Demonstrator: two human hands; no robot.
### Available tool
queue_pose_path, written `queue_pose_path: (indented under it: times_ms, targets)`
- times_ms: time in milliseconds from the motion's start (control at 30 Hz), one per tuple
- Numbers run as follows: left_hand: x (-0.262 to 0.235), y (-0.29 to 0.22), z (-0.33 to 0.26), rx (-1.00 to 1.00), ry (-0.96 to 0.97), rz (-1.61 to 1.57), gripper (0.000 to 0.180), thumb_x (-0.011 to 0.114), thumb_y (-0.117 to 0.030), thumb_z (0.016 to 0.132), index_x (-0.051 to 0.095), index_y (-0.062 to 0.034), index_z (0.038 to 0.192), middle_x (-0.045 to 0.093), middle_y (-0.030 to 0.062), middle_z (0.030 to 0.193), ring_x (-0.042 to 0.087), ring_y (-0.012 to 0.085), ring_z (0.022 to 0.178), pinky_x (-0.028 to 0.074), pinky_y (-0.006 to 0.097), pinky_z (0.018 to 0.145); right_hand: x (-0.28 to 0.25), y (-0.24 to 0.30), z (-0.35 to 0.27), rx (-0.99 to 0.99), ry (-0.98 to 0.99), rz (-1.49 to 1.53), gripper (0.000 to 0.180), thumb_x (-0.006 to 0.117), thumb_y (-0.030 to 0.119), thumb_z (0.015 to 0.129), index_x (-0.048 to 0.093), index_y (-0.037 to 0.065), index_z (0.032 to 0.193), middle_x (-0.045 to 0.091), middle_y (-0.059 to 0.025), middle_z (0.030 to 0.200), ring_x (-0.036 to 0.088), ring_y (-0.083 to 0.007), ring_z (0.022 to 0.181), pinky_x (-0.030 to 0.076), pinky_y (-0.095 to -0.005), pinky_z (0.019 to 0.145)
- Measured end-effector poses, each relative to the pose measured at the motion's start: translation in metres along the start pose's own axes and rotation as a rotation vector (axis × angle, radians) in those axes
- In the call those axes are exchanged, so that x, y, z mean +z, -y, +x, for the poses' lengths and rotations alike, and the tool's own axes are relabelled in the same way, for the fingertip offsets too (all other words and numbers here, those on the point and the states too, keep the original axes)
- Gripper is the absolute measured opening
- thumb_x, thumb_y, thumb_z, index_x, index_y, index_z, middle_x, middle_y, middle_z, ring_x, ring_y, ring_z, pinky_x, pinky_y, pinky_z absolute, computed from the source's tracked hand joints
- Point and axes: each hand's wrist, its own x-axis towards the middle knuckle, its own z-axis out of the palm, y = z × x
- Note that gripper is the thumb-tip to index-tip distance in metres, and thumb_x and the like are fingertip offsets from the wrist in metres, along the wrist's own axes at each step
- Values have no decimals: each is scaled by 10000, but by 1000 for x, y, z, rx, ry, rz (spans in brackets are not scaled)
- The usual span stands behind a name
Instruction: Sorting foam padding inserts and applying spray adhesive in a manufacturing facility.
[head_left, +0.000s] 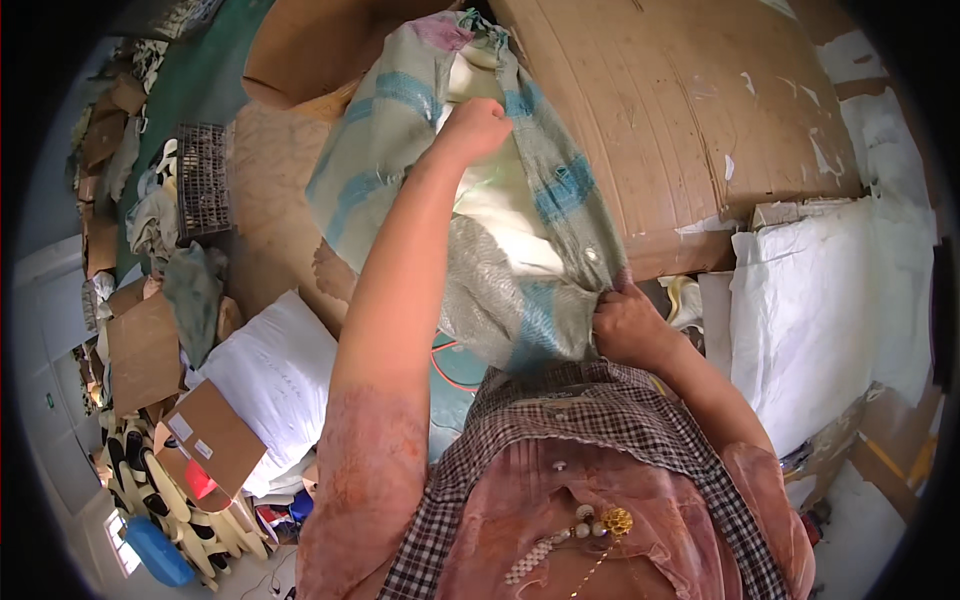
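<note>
In front of me lies a grey-green woven sack point(350, 190) with teal stripes, its mouth gaping along the middle. Pale cream-white pieces point(505, 215) show inside; their kind is not clear. My left hand point(480, 130) is closed in a fist over the opening, near the sack's far end, and what it grips, if anything, is hidden. My right hand point(632, 327) is closed on the sack's near right edge, bunching the fabric close to my checked apron point(590, 400).
A big brown cardboard box point(690, 110) stands behind and right of the sack. White wrapped bundles point(800, 320) are at the right. To the left are a white stuffed sack point(280, 360), an open carton point(215, 440), a dark wire basket point(203, 180) and a blue container point(158, 552).
</note>
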Motion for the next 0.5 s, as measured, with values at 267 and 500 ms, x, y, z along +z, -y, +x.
queue_pose_path:
  times_ms: [267, 500]
  targets:
    - [70, 96, 111, -34, 91, 645, 405, 496, -195, 740, 551, 31, 1071, 563, 184, 1092, 516, 311, 1050, 397, 396, 912, -54, -38, 17, 163, -430, 338, 319, 583, 22, 608, 584, 17, 926, 565, -126, 970, 532, -285, 913, 458, -364, 776]
    - [74, 92, 124, 35, 298, 629, 625, 568, -276, 650, 460, -70, 1230, 520, 156, 1188, 488, 295, 1106, 380, 402, 936, -19, -85, 85, 282, -398, 272, 210, 527, 46, 701, 535, 19, 909, 585, -161, 928, 569, -288, 902, 477, -362, 736]
